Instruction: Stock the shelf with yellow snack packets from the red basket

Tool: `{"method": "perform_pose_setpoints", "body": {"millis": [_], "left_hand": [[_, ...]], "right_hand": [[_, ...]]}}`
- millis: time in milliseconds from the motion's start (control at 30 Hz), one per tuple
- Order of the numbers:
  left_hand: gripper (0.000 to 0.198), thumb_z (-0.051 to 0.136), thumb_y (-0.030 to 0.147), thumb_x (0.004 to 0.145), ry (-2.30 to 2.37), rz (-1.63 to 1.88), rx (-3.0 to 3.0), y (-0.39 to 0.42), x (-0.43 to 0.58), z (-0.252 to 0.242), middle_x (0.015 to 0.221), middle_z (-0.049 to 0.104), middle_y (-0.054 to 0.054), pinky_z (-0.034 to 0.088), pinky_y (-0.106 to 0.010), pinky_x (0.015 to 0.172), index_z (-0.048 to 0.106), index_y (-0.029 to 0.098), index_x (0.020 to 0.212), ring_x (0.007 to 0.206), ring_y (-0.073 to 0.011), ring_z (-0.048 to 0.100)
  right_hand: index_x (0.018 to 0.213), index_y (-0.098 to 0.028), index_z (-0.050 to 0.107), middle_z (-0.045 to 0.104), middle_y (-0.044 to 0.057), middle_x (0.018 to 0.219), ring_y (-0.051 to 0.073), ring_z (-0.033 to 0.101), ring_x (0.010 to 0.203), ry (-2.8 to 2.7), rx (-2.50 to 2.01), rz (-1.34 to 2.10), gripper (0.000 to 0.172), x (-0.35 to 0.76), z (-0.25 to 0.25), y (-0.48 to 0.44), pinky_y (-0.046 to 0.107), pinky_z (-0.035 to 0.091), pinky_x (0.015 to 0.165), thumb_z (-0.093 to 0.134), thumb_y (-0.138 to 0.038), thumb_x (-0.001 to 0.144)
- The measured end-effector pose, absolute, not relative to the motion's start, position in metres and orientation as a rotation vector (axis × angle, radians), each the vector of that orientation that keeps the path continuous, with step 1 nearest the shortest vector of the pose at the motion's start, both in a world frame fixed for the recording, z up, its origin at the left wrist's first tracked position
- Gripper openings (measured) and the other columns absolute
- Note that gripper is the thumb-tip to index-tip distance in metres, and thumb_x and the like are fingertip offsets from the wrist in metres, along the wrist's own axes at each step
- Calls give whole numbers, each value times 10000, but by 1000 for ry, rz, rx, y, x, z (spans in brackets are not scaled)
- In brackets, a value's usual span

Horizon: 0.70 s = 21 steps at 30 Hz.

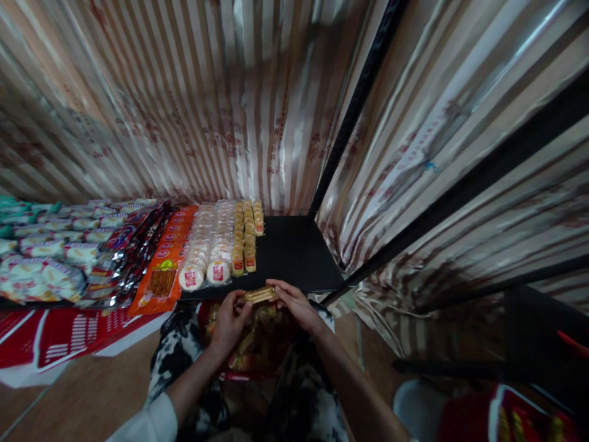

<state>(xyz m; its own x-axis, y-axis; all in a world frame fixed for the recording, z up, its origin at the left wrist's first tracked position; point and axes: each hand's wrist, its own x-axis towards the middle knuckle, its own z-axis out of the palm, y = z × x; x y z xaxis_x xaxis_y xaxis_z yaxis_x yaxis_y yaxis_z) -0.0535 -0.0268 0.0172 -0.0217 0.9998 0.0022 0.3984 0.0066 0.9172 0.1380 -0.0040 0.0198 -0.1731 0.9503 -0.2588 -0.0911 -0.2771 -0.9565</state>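
Both my hands hold one small wrapped yellow snack pack [260, 295] just in front of the black shelf [294, 255]. My left hand [230, 322] pinches its left end and my right hand [294, 304] pinches its right end, fingers closed. Beneath them, on my lap, sits an open red bag [257, 350] full of similar yellow packs. On the shelf, rows of the same yellow packs [246, 236] stand beside rows of round white cakes [207, 248].
Left of the cakes lie orange snack packets [165, 264], dark foil packets [133, 252] and white-green wrapped buns [41, 258]. Red-white cardboard [59, 344] lies on the floor at left. Striped foil covers the walls. Black shelf rails [460, 196] run at right.
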Motion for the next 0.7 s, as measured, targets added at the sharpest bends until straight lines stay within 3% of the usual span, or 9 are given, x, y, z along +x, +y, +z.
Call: {"method": "perform_pose_setpoints", "body": {"millis": [133,300,367,467,567,700], "left_hand": [[348,515,466,771,1521,968,1487,0,-51,32,725,629,-10,488,-253,621,575,164,934,648,-138,604],[380,492,523,761,1419,851,1501,36,-43,51,702,631,0,445,-225,502,587,171,870,548,-124,590],[370,492,525,760,1414,820,1529,48,-38,57,660,614,13,419,-211,459,587,181,858,518,-119,578],[334,496,505,765,1388,758,1618,64,-29,60,613,583,29,396,-201,433,586,189,826,474,-107,555],[307,501,480,773,1390,750,1691,79,-18,59,620,589,26,422,-214,467,590,190,818,476,-106,551],[273,491,388,800,1490,897,1748,91,0,63,869,638,-42,500,-268,673,602,179,934,687,-137,612]], "right_hand": [[1217,-182,539,673,26,801,106,595,702,-1146,-1152,1602,502,146,19,1,205,434,618,560,-447,792],[1097,-173,617,631,-1,694,99,532,574,-1361,-1332,1331,447,151,15,15,205,404,512,620,-433,734],[1019,-180,659,637,8,731,103,512,578,-1491,-1446,1104,378,153,20,21,221,418,540,627,-413,722],[1033,-230,661,667,28,882,146,538,726,-1706,-1500,755,323,156,33,28,270,445,698,619,-353,738],[1032,-254,658,674,25,915,163,536,768,-1785,-1489,641,295,157,39,36,281,436,746,603,-330,752],[999,-210,649,663,20,865,124,519,624,-1595,-1470,798,298,155,28,55,229,427,592,565,-368,760]]}}
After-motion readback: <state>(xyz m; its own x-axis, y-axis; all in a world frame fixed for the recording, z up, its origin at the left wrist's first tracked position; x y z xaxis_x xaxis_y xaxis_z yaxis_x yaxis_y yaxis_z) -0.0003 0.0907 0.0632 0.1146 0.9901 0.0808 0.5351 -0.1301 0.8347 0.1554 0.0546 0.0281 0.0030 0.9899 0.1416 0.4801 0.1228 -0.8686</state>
